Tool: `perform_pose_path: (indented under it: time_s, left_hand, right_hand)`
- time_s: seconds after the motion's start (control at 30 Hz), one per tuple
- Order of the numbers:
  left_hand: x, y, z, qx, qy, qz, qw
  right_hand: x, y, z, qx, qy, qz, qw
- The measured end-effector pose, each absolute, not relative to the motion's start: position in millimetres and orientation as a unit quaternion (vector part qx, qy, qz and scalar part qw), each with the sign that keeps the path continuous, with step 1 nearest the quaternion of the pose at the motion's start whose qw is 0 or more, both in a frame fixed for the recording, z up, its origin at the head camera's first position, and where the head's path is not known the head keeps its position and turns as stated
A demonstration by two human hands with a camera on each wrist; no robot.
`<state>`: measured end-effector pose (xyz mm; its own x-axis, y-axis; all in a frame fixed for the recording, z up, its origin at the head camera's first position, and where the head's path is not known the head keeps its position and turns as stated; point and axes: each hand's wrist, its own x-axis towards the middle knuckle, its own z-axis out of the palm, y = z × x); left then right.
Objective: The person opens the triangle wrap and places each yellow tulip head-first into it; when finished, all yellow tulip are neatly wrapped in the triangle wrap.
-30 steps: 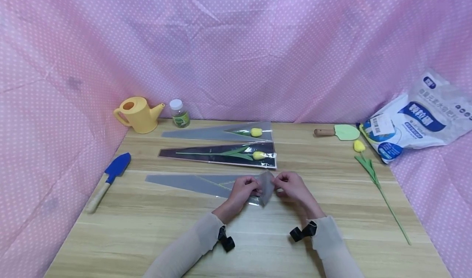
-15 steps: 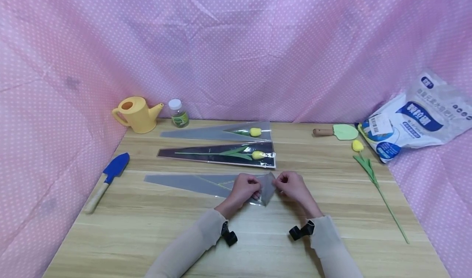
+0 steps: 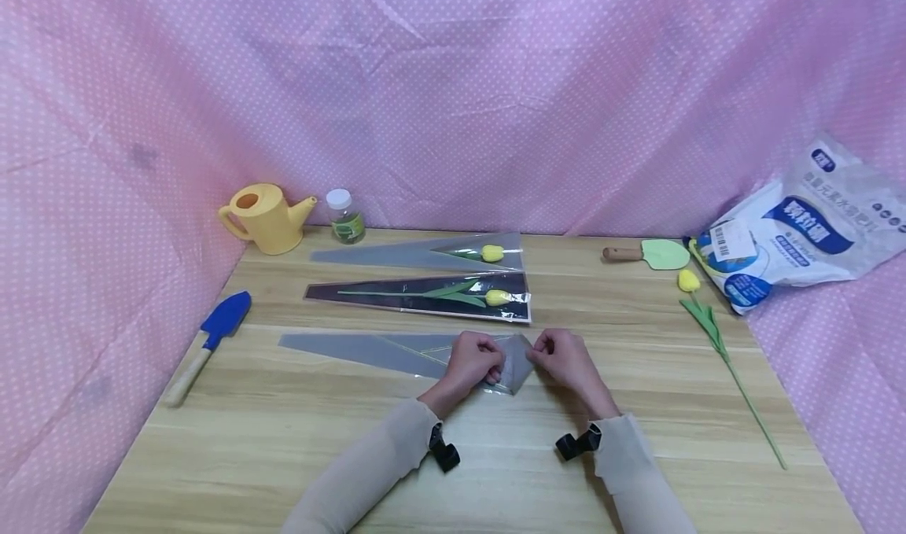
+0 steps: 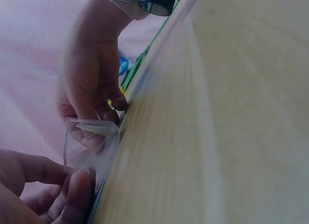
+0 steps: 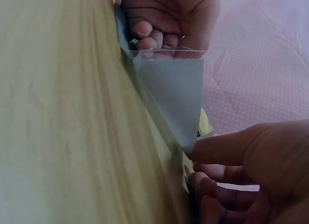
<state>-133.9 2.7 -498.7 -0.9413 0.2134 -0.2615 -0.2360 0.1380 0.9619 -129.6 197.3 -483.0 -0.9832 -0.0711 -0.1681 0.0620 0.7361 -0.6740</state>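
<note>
In the head view a long, tapering grey flower sleeve [image 3: 354, 349] with a clear front and thin gold lines lies at mid-table. Its wide mouth points right, between the two hands. The left hand [image 3: 470, 363] pinches the clear film near that mouth, thumb against fingers, as the left wrist view shows with the film [image 4: 91, 147] bowed up. Opposite it, the right hand [image 3: 564, 359] pinches the corner of the grey back sheet [image 5: 176, 98] between thumb and fingers. A loose yellow tulip [image 3: 711, 337] with a green stem lies to the right of the right hand.
Behind lie a black sleeve [image 3: 375, 294] and another grey sleeve [image 3: 368, 255], each holding a yellow tulip. A yellow watering can [image 3: 269, 223] and a jar [image 3: 347, 219] stand back left. A blue trowel [image 3: 222, 322], a green trowel [image 3: 661, 255] and a white bag [image 3: 814, 219] flank them.
The sleeve's raised grey corner has spread lower and wider at the right end. The left hand has shifted slightly right; the right hand stays nearly in place.
</note>
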Motion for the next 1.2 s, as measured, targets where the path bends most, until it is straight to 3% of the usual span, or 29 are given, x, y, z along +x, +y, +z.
perform_pose_path:
  time_s: [0.5,0.67,0.87,1.2]
  left_hand:
    - [-134,4,-503,-0.002,0.737,0.654,0.171]
    - [-134,4,-504,0.001,0.733,0.658,0.171]
    - [-134,4,-505,0.007,0.733,0.66,0.164]
    - [-134,4,-504,0.002,0.733,0.659,0.168]
  right_hand:
    - [-127,197,-470,-0.007,0.907,-0.405,0.114]
    - [-128,216,-461,-0.03,0.907,-0.415,0.071]
    - [-128,259,-451,0.014,0.928,-0.373,0.008]
    - [-119,311,-438,0.085,0.933,-0.349,-0.033]
